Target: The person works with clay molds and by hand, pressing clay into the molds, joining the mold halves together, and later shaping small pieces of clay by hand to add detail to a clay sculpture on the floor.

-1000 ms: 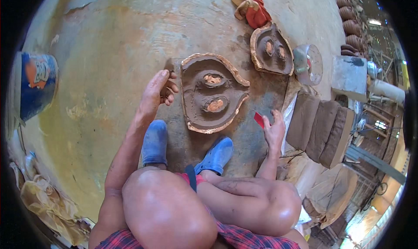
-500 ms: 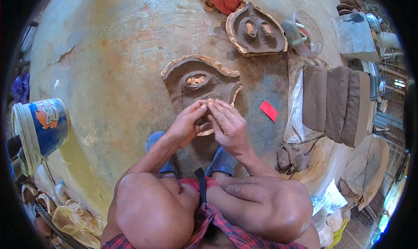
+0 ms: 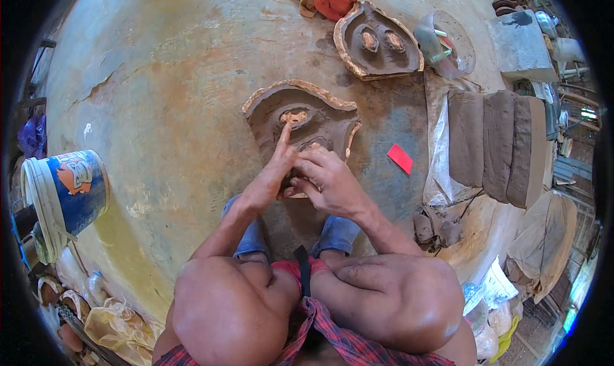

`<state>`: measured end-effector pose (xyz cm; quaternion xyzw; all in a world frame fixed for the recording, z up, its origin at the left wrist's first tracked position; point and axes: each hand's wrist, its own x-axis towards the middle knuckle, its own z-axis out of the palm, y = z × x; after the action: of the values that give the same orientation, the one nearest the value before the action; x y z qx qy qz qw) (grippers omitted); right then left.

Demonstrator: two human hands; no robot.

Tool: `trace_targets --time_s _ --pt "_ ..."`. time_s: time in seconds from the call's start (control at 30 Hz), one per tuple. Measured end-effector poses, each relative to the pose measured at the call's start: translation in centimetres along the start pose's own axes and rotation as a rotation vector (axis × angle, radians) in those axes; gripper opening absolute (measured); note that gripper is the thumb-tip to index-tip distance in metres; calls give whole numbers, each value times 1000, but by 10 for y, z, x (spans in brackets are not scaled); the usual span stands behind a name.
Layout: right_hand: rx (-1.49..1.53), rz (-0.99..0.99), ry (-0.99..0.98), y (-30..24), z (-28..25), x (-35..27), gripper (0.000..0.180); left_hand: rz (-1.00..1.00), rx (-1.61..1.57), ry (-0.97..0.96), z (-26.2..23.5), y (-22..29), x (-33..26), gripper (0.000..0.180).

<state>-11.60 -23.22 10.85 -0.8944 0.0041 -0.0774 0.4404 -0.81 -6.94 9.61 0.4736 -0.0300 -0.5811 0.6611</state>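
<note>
In front of my feet lies a mould [image 3: 291,85] with a pale, rough rim, lined with dark grey-brown clay [image 3: 264,118]. An orange-tan raised part [image 3: 295,116] shows through the clay, with a clay ridge around it. My left hand [image 3: 272,173] stretches its index finger to the near edge of that raised part; its other fingers are mostly hidden. Beside it, over the mould's near part, my right hand [image 3: 336,184] has its fingers bent inward and closed. What they hold, if anything, is hidden.
A second clay-lined mould [image 3: 343,51] sits farther off, right of centre, below a red and tan cloth [image 3: 334,1]. A red card [image 3: 400,159] lies on the floor to the right. Thick clay slabs [image 3: 497,145] stand beyond it. A blue-and-white bucket [image 3: 80,190] is at left.
My hands were together, fingertips meeting above the mould's near part. Now my left index finger reaches forward to the raised part, and my right hand has turned with its fingers bent.
</note>
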Motion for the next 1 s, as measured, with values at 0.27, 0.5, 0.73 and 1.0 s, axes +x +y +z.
trace_targets --time_s 0.27,0.5,0.73,1.0 --pt "46 69 -16 -5 4 -4 34 -113 3 -94 -33 -10 -1 76" --pt "66 58 -82 -14 3 8 33 -26 78 -65 -33 18 -20 84" --pt "53 100 -234 -13 9 6 24 -110 127 -155 -47 10 -16 89" --pt "-153 220 71 37 -50 41 24 215 342 435 -120 34 11 45"
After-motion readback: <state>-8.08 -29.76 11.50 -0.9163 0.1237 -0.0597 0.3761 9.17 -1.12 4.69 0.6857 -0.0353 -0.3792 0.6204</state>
